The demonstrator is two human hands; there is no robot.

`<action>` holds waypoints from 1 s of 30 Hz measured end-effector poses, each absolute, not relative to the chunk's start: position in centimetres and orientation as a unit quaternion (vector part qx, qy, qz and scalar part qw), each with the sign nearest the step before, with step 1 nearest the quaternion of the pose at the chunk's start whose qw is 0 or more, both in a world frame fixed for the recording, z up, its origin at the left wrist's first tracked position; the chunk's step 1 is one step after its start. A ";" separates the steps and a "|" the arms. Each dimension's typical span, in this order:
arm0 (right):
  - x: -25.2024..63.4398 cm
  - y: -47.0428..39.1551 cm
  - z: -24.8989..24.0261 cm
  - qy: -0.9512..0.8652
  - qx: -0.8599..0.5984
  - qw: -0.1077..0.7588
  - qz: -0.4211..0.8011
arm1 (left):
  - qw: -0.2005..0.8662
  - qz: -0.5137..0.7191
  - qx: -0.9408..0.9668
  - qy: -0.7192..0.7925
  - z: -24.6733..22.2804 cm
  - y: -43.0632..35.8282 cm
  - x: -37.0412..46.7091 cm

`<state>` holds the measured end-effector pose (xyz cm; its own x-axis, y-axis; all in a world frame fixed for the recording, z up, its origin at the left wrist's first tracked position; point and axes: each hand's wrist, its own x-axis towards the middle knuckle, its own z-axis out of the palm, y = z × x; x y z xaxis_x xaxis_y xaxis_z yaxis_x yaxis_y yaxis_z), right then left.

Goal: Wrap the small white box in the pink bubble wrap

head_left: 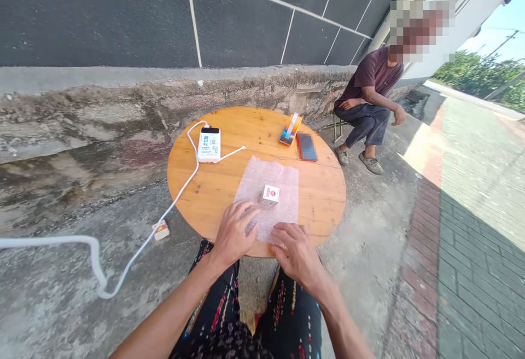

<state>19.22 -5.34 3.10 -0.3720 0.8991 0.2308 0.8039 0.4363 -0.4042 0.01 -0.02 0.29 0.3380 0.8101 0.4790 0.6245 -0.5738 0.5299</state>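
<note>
A sheet of pinkish bubble wrap point(285, 184) lies flat on the round wooden table point(221, 184). On it, near the middle, stands a small white box point(270, 195) with a red mark on top. My left hand point(238, 233) rests on the wrap's near left part, fingers stretched and apart, just short of the box. Over the wrap's near right edge lies my right hand point(297, 249), its fingers extended and its thumb apart from them. Neither hand is closed round anything.
At the table's back left are a white power bank point(209, 144) and its cable point(184, 184). A tape dispenser point(290, 129) and a phone point(307, 146) lie at the back right. A person point(369, 91) sits beyond, and a small box point(161, 230) is on the ground.
</note>
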 end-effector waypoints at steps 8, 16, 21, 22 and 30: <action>18.1 -5.1 1.5 -0.800 -0.558 0.212 0.064 | 0.095 0.321 0.844 0.419 1.9 -1.8 -2.0; 19.7 -3.7 4.2 -0.768 -0.557 0.293 0.122 | 0.049 0.290 0.862 0.414 3.0 0.2 0.0; 20.7 -2.2 5.2 -0.746 -0.564 0.318 0.154 | 0.076 0.351 0.835 0.416 4.3 2.3 0.9; 20.9 -1.9 5.3 -0.739 -0.568 0.324 0.163 | 0.087 0.356 0.832 0.417 4.6 2.6 1.0; 22.4 -0.7 5.6 -0.675 -0.587 0.394 0.212 | 0.149 0.332 0.810 0.460 5.1 5.7 1.9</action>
